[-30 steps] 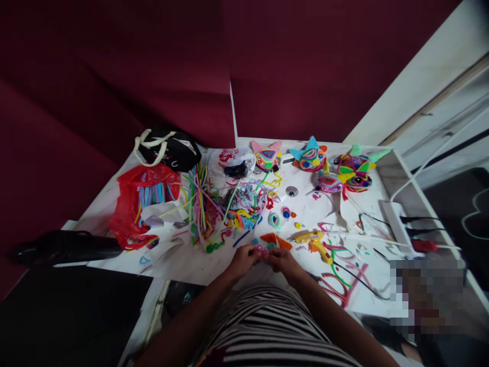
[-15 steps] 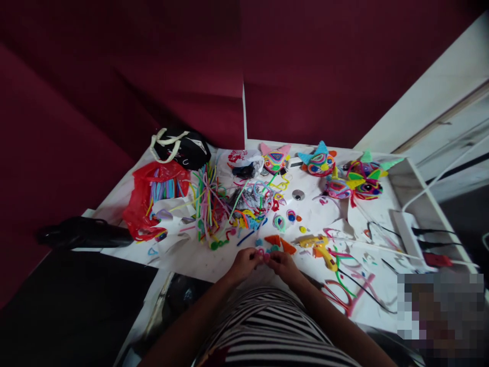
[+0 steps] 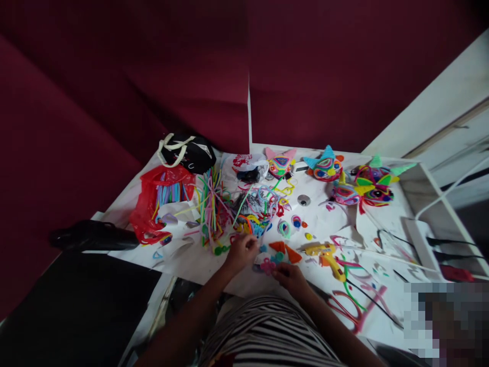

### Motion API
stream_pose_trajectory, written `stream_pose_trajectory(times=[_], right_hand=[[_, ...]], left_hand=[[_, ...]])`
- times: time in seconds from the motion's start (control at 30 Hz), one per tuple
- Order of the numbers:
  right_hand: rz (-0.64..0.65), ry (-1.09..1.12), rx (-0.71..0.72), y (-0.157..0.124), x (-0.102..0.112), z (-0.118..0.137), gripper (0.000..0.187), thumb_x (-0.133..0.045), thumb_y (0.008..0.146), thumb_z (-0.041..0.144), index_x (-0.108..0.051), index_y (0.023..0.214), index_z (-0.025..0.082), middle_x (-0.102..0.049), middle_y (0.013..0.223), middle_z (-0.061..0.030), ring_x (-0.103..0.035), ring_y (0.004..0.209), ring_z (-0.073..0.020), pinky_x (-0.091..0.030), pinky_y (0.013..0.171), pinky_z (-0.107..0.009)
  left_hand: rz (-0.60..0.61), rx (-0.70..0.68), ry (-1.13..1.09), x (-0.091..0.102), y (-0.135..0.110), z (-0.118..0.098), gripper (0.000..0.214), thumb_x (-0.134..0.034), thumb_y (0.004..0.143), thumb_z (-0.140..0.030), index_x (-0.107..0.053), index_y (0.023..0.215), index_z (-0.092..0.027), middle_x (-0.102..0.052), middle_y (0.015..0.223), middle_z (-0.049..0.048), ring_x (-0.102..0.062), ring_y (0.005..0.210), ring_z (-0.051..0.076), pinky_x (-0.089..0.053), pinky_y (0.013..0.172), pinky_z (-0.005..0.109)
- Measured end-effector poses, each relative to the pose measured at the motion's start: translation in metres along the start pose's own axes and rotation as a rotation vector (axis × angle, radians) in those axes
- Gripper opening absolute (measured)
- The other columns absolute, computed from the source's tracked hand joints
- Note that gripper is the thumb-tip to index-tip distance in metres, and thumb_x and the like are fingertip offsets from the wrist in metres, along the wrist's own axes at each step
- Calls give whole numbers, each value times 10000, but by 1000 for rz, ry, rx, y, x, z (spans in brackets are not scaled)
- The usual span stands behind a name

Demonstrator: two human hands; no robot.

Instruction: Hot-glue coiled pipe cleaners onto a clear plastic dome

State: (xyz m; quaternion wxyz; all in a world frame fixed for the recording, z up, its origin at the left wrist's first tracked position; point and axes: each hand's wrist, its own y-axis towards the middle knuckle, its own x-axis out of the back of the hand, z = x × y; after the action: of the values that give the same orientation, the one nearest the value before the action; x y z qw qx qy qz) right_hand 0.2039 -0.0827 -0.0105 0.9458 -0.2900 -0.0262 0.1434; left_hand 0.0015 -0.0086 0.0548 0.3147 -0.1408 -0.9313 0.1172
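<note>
A small pink flower-shaped piece of pipe cleaner [image 3: 267,265] is pinched at its edge by the fingers of my right hand [image 3: 291,279], low over the white table near its front edge. My left hand [image 3: 242,253] is apart from it, up and to the left, beside the tangle of pipe cleaners [image 3: 254,206]. Its fingers are curled together; whatever they hold, if anything, is too small to make out. Orange triangular pieces [image 3: 292,254] and a coiled teal piece [image 3: 279,257] lie just beyond the flower.
Right of my hands lie a yellow glue gun [image 3: 324,253] with its cord and red-handled scissors [image 3: 349,311]. Colourful animal heads [image 3: 281,164] stand along the back. A red bag [image 3: 145,204] of pipe cleaners sits left, and a power strip [image 3: 422,244] lies right.
My left hand has let go of the pink flower and moved up and left. My right hand keeps the flower, which now shows its petals. The view has shifted slightly.
</note>
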Motion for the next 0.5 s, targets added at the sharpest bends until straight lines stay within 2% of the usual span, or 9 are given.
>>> stream_pose_trajectory(times=[0.13, 0.23, 0.37, 0.5], right_hand=[[20, -77, -34, -4, 7, -7, 254, -580, 898, 361, -606, 1035, 149, -635, 978, -25, -621, 793, -138, -541, 681, -310], [-4, -96, -41, -4, 7, -11, 247, -574, 901, 365, -609, 1019, 151, -637, 957, -21, -617, 767, -129, -537, 660, -296], [-36, -103, -50, -3, 6, -14, 254, -572, 902, 369, -606, 1025, 149, -635, 954, -21, -617, 766, -129, -537, 661, -298], [-52, -106, -74, -3, 7, -18, 269, -568, 903, 376, -603, 1050, 153, -635, 994, -31, -622, 810, -144, -540, 698, -322]], left_hand=[[-235, 9, 191, 37, 52, -13, 281, -552, 929, -321, -572, 1160, -163, -577, 1207, 93, -586, 1054, 217, -509, 904, 435], [-338, 43, 339, 52, 93, -23, 353, -565, 920, -329, -531, 1234, -172, -525, 1292, 106, -548, 1132, 250, -481, 947, 477], [-346, 130, 480, 46, 133, -29, 358, -574, 915, -343, -539, 1216, -154, -560, 1235, 102, -577, 1086, 242, -502, 913, 463], [-312, 165, 570, 34, 154, -24, 350, -572, 917, -335, -539, 1215, -154, -569, 1216, 99, -591, 1057, 231, -519, 886, 442]])
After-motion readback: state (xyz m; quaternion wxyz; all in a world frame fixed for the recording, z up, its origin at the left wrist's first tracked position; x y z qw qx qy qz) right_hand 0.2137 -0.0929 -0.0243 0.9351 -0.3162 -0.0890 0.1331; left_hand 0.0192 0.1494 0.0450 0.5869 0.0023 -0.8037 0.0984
